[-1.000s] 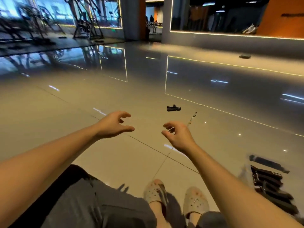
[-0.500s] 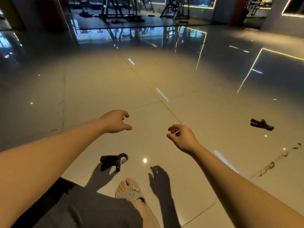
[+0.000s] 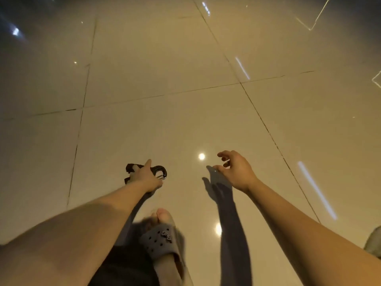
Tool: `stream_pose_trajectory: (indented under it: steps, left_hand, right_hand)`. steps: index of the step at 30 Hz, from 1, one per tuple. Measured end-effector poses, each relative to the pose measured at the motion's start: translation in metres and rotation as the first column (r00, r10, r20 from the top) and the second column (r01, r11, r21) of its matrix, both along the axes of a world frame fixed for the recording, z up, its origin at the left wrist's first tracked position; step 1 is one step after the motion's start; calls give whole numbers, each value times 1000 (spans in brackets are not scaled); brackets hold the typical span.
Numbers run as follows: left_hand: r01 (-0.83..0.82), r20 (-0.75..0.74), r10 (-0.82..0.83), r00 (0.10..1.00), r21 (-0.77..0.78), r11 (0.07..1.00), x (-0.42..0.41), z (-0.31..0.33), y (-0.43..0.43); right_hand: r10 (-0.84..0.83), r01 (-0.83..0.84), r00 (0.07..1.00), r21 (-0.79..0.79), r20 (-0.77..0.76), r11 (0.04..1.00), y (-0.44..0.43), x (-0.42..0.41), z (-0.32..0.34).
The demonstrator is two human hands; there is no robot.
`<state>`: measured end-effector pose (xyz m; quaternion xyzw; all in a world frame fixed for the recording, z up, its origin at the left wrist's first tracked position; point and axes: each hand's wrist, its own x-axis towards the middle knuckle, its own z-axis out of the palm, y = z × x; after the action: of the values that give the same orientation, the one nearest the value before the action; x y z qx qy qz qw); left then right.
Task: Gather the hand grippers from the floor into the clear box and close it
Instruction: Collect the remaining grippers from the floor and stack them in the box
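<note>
Glossy beige tiled floor (image 3: pixel 185 110): your left hand (image 3: pixel 145 178) covers the black steel-sprung hand gripper (image 3: pixel 161 169) for pickup, closure hidden; right hand (image 3: pixel 237 172) hangs loosely spread, empty.

I have just one camera, and it sits on the person's head. It looks forward and steeply down at the floor (image 3: pixel 165 120). It is close up: both arms come in from the bottom edge, with the left hand (image 3: pixel 145 178), gripping a hand gripper (image 3: pixel 129 168), and the right hand (image 3: pixel 237 170) near the middle.
</note>
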<state>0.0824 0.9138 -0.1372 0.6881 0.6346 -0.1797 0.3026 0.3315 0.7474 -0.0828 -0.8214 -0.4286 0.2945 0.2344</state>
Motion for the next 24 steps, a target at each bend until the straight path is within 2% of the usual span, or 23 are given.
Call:
stream_pose_trajectory:
  steps: [2,4,10,16,22,24]
  left_hand:
    - [72,-55,-66,996,124,990,3,-13,-5]
    - [122,-6,-124,992,228,966,6,-23,-9]
    - [175,120,-212,970,262,949,62,-20,-19]
    - [292,173,-398,901,437,851,169,7,-45]
    - [303,387,-459,800,401,865,318,50,-91]
    - [264,502,-392,771,309,914,368,70,-112]
  right_hand:
    - [10,-11,1000,-32,-25,999,-1,19,-14]
    - [5,-8,999,-55,-54,998,-2,37,-24]
    - [-27,18,996,-102,-84,995,-11,85,-40]
    - [-108,100,990,-80,-91,992,-35,150,-29]
    - [-241,240,969,-32,-44,970,-92,246,-10]
    - [-288,287,958,-22,-1,958,-117,287,-2]
